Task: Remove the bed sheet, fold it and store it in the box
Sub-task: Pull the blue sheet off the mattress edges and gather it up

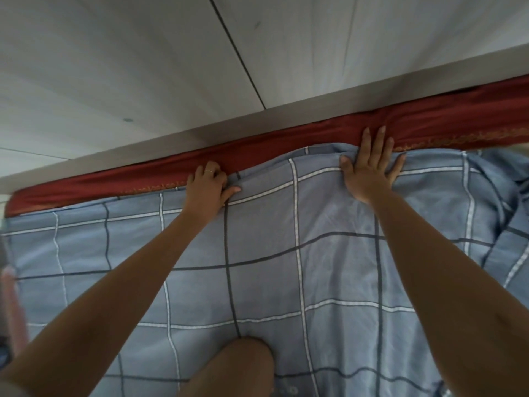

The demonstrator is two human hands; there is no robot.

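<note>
A blue checked bed sheet [257, 253] with white and dark lines covers the bed below me. Its far edge lies against a red mattress edge [286, 144] that runs along the wall. My left hand [207, 183] grips the sheet's far edge, fingers curled into the fabric. My right hand [369, 164] lies flat on the sheet's edge with fingers spread, the fingertips reaching onto the red strip. The sheet is bunched and wrinkled at the right [498, 202]. No box is in view.
A white panelled wall [171, 67] with a ledge [257, 116] rises right behind the bed. My knee [237, 365] rests on the sheet at the bottom middle. A blurred pinkish object [11, 305] sits at the left edge.
</note>
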